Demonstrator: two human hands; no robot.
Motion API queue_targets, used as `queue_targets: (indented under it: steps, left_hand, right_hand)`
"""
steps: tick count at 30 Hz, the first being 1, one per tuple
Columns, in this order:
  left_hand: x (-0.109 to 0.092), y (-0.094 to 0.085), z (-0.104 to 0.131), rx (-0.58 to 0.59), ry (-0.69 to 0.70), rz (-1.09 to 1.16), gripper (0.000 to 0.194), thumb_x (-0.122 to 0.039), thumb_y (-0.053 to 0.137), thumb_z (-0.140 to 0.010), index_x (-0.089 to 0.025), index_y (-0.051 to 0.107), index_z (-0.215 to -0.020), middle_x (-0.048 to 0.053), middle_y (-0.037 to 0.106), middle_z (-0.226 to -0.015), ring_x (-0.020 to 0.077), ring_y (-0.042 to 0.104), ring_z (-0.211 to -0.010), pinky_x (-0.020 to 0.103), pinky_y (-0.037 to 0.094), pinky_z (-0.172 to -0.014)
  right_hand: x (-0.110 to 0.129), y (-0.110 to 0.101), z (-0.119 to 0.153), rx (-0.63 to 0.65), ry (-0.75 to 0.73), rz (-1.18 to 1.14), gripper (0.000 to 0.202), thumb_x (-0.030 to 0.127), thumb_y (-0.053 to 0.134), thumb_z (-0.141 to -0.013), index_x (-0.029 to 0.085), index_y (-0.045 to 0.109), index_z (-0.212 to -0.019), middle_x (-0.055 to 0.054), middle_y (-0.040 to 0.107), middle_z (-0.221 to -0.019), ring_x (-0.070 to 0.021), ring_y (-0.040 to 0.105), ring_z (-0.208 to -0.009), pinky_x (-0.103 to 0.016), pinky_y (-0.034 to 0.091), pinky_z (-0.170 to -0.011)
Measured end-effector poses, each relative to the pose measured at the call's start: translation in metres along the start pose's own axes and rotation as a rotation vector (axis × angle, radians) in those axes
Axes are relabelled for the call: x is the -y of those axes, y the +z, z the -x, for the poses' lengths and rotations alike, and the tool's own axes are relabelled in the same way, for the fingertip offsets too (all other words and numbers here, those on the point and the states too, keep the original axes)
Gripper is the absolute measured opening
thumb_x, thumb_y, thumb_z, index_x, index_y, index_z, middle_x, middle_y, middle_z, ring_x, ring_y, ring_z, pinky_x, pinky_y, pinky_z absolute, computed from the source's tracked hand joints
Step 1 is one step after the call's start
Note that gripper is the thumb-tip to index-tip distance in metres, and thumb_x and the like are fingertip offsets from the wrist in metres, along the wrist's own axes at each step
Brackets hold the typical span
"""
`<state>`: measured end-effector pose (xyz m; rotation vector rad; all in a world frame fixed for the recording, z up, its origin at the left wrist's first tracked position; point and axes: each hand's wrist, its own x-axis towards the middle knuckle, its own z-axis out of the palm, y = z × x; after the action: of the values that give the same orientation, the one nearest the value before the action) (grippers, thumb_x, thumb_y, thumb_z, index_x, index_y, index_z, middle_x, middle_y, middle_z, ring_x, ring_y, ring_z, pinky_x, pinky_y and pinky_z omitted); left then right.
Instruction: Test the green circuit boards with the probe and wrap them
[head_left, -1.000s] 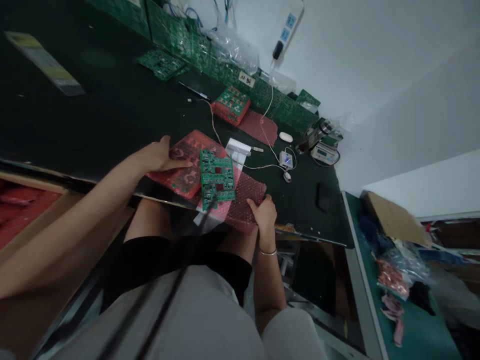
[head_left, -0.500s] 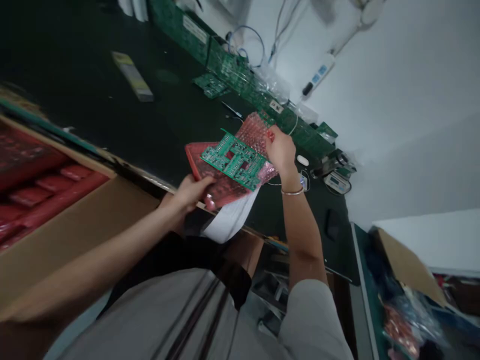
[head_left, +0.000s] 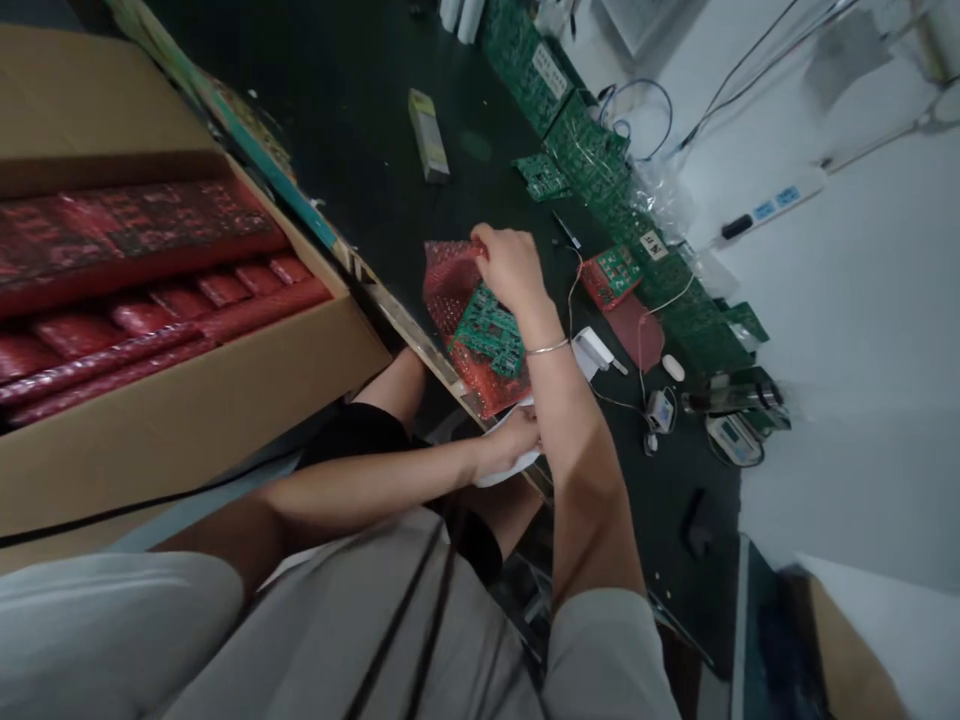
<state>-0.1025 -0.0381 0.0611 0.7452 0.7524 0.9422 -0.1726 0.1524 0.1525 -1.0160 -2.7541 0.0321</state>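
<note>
A green circuit board (head_left: pixel 491 330) lies tilted on a red bubble-wrap bag (head_left: pixel 450 285) at the table's front edge. My right hand (head_left: pixel 514 262) is closed in a pinch on the bag's upper edge, above the board. Below the board, my left hand (head_left: pixel 511 442) is closed at a white sheet (head_left: pixel 499 478), which shows above and below it. My right forearm hides some of the left fingertips. The lower part of the bag reaches down close to my left hand.
To the left, a cardboard box (head_left: pixel 300 395) holds several red-wrapped packs (head_left: pixel 135 235). Along the wall stand green circuit-board bins (head_left: pixel 517 60). A narrow yellow-grey box (head_left: pixel 429 135), a red-wrapped board (head_left: pixel 611 275), cables and a small device (head_left: pixel 735 440) lie on the dark table (head_left: pixel 337 130).
My right hand has moved left with the bubble-wrap edge. My left hand has left the bag's left side and moved right to the white sheet. The view has turned left.
</note>
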Motion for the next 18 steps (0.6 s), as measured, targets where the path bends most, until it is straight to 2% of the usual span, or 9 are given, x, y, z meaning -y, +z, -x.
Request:
queue_targets:
  steps: [2,3,4,6,8,9,11,14,18]
  left_hand:
    - [-0.023,-0.032,0.023,0.076,0.031,-0.064,0.043,-0.06,0.083,-0.07,-0.02,0.07,-0.08,0.008,0.07,-0.071,0.0237,0.069,-0.071,0.037,0.057,-0.067]
    - [-0.039,-0.054,0.034,0.129,0.134,-0.226,0.038,-0.057,0.08,-0.074,-0.021,0.07,-0.08,0.007,0.072,-0.075,0.0218,0.069,-0.072,0.035,0.058,-0.07]
    - [-0.057,-0.078,0.041,0.065,0.275,-0.408,0.033,-0.055,0.076,-0.079,-0.022,0.072,-0.084,0.006,0.074,-0.08,0.0215,0.07,-0.077,0.034,0.058,-0.075]
    - [-0.096,-0.127,0.045,-0.241,0.512,-0.734,0.031,-0.054,0.066,-0.088,-0.024,0.074,-0.092,0.006,0.075,-0.09,0.0228,0.07,-0.085,0.035,0.057,-0.083]
    - [-0.128,-0.171,0.031,-0.456,0.628,-0.979,0.038,-0.053,0.055,-0.095,-0.021,0.074,-0.103,0.008,0.076,-0.106,0.0255,0.07,-0.101,0.038,0.055,-0.096]
    - [-0.139,-0.188,0.019,-0.518,0.605,-1.059,0.043,-0.052,0.048,-0.098,-0.019,0.073,-0.109,0.009,0.076,-0.109,0.0257,0.07,-0.102,0.039,0.054,-0.098]
    - [-0.151,-0.215,-0.009,-0.532,0.462,-1.23,0.047,-0.05,0.041,-0.1,-0.016,0.072,-0.11,0.013,0.076,-0.109,0.0277,0.07,-0.104,0.041,0.053,-0.099]
    - [-0.148,-0.238,-0.04,-0.523,0.363,-1.469,0.045,-0.045,0.044,-0.099,-0.014,0.072,-0.115,0.019,0.071,-0.132,0.0345,0.06,-0.13,0.05,0.044,-0.114]
    - [-0.139,-0.256,-0.044,-0.648,0.318,-1.552,0.04,-0.045,0.056,-0.097,-0.018,0.071,-0.122,0.013,0.062,-0.152,0.0389,0.045,-0.144,0.068,0.031,-0.119]
  right_hand:
    - [-0.005,0.0,0.028,-0.07,0.026,-0.084,0.043,0.036,0.054,-0.107,0.019,0.058,-0.147,-0.016,0.061,-0.151,-0.0307,0.049,-0.149,-0.053,0.038,-0.126]
    - [-0.009,-0.001,0.046,-0.12,0.067,-0.13,0.046,0.04,0.055,-0.107,0.02,0.056,-0.148,-0.015,0.057,-0.156,-0.0304,0.046,-0.152,-0.053,0.037,-0.128]
    - [-0.013,-0.003,0.065,-0.171,0.124,-0.18,0.047,0.045,0.056,-0.107,0.022,0.057,-0.148,-0.015,0.055,-0.158,-0.03,0.045,-0.153,-0.053,0.037,-0.128]
    - [-0.017,-0.002,0.103,-0.246,0.253,-0.288,0.048,0.052,0.059,-0.105,0.023,0.061,-0.142,-0.016,0.058,-0.153,-0.0296,0.049,-0.15,-0.052,0.038,-0.128]
    - [-0.014,0.008,0.132,-0.248,0.365,-0.373,0.053,0.059,0.07,-0.097,0.022,0.065,-0.135,-0.017,0.062,-0.148,-0.0308,0.053,-0.146,-0.051,0.04,-0.127]
    - [-0.009,0.014,0.141,-0.229,0.414,-0.392,0.056,0.061,0.074,-0.093,0.021,0.067,-0.133,-0.018,0.062,-0.147,-0.032,0.054,-0.145,-0.052,0.041,-0.127]
    - [0.002,0.026,0.15,-0.182,0.493,-0.379,0.063,0.062,0.08,-0.088,0.02,0.068,-0.133,-0.02,0.06,-0.149,-0.0348,0.053,-0.147,-0.055,0.039,-0.127]
    - [0.021,0.033,0.15,-0.107,0.496,-0.293,0.065,0.06,0.084,-0.086,0.025,0.069,-0.138,-0.018,0.057,-0.154,-0.0367,0.049,-0.15,-0.058,0.036,-0.129]
    - [0.035,0.029,0.142,-0.08,0.442,-0.276,0.046,0.052,0.081,-0.092,0.027,0.076,-0.13,-0.015,0.062,-0.148,-0.0346,0.055,-0.144,-0.053,0.039,-0.127]
